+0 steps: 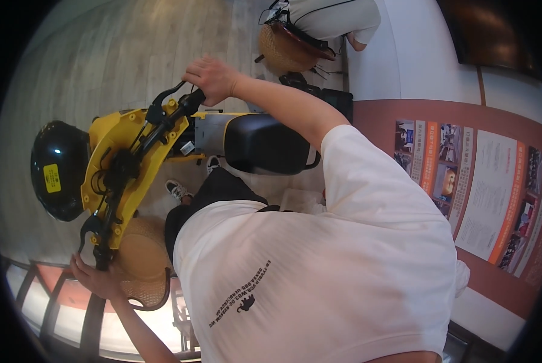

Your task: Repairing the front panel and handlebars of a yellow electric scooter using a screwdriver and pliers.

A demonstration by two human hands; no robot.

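A yellow scooter stands in front of me with its handlebar (157, 130) running from upper middle to lower left. Black cables (110, 172) lie exposed along the bar inside a yellow front panel (104, 134). My right hand (213, 78) is closed around the upper grip, beside a black brake lever (165, 95). At the lower end, my left hand (95, 279) rests around the other grip (102, 259), its fingers reaching toward the second brake lever (88, 230). A glossy black rounded part (62, 160) with a yellow label sits ahead of the panel. The black seat (268, 144) lies behind the bar.
Below the bar is a woven chair (141, 248). At the top, another person's pale sleeve (337, 18) shows near a second woven chair (283, 48). Printed display boards (482, 187) cover the right wall. My shoes (177, 190) stand on the wooden floor (119, 60) beside the scooter.
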